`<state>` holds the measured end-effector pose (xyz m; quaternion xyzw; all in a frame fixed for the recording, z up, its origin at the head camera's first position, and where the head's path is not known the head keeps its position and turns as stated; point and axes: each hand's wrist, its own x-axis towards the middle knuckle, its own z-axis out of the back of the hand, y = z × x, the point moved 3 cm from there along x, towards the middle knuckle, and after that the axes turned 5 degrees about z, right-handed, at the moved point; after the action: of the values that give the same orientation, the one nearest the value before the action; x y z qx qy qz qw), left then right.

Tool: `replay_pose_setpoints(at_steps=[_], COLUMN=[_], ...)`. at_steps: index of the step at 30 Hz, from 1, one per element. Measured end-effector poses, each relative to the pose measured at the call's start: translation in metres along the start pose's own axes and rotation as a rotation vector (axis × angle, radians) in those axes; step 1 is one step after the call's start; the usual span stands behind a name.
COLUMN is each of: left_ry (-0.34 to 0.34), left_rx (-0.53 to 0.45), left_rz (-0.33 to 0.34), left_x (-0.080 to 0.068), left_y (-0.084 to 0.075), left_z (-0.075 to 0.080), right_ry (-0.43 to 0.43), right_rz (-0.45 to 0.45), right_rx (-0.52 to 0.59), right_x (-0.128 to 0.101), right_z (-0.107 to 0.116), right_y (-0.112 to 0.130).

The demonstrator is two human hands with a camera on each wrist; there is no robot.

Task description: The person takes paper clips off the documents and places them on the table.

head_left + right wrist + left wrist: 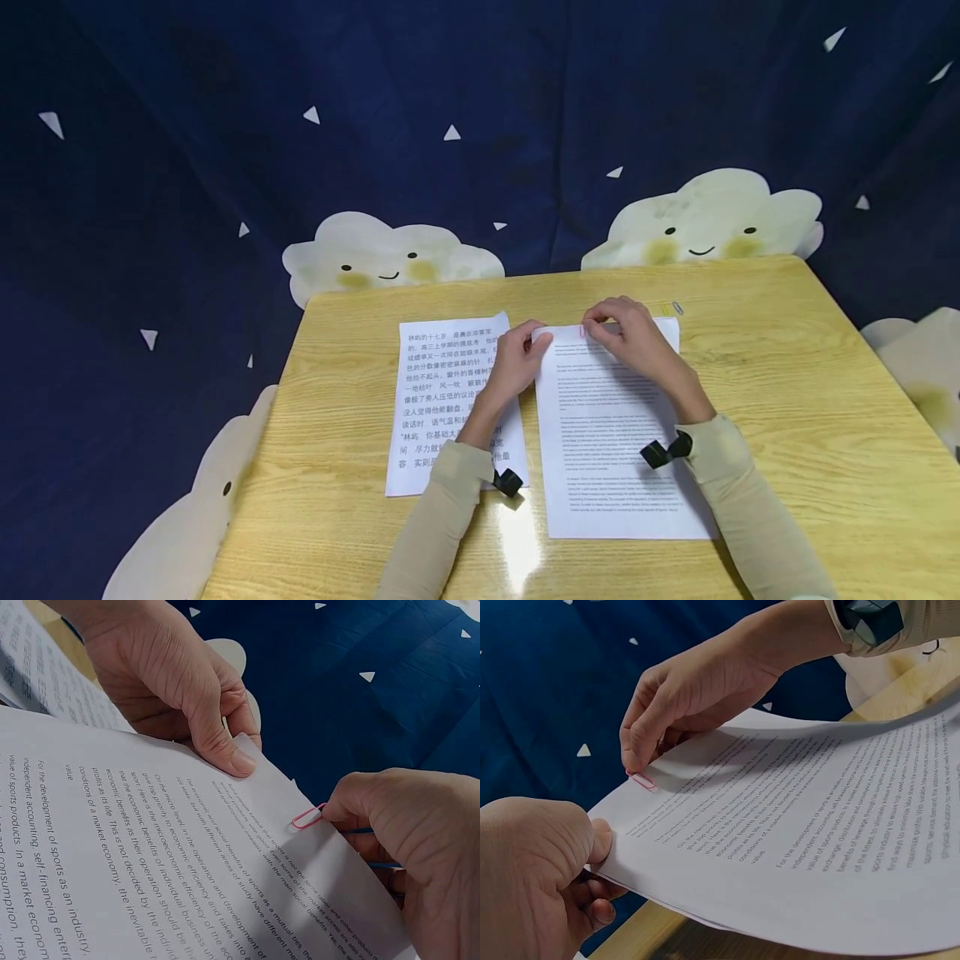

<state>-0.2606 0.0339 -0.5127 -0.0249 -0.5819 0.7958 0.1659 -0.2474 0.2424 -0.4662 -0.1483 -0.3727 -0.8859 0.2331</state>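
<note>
My left hand (517, 360) pinches the top left corner of a sheaf of printed paper (615, 450), thumb on top and fingers beneath. At the top edge of that sheaf, my right hand (628, 335) pinches a pink paper clip (307, 817) between thumb and fingers. The clip's loop lies over the front page in the right wrist view, while its other end is hidden by the thumb. In the left wrist view the paper's top edge is lifted and the pages bow. Fingers of the right hand are tucked behind the sheets.
Left of the sheaf lies a second printed document (442, 408) in large characters, partly under my left forearm. A yellow paper clip (665, 308) and a blue paper clip (678, 307) rest on the wooden table (810, 400) behind the sheaf. A dark blue curtain (420, 75) hangs behind.
</note>
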Motion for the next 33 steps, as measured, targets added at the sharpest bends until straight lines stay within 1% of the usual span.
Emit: replay_pose_setpoints(at_steps=[12, 18, 24, 28, 33], left_ry=[0.004, 0.007, 0.006, 0.006, 0.005], left_rx=[-0.008, 0.004, 0.02, 0.02, 0.008], left_rz=[0.008, -0.002, -0.02, -0.01, 0.006], left_x=[-0.0003, 0.0002, 0.0017, 0.0021, 0.0018], left_y=[0.0025, 0.0022, 0.0008, -0.0001, -0.0014], left_z=[0.0025, 0.0027, 0.003, 0.0029, 0.003], right_ry=[0.01, 0.002, -0.018, -0.025, -0.028], right_rz=[-0.027, -0.024, 0.0, -0.001, -0.03], right_rx=[-0.005, -0.003, 0.006, 0.001, -0.011], right_x=[0.001, 0.0, 0.0004, 0.0009, 0.0013], right_z=[-0.0029, -0.0018, 0.0002, 0.0006, 0.0003], right_y=[0.0002, 0.0021, 0.0022, 0.0019, 0.0025])
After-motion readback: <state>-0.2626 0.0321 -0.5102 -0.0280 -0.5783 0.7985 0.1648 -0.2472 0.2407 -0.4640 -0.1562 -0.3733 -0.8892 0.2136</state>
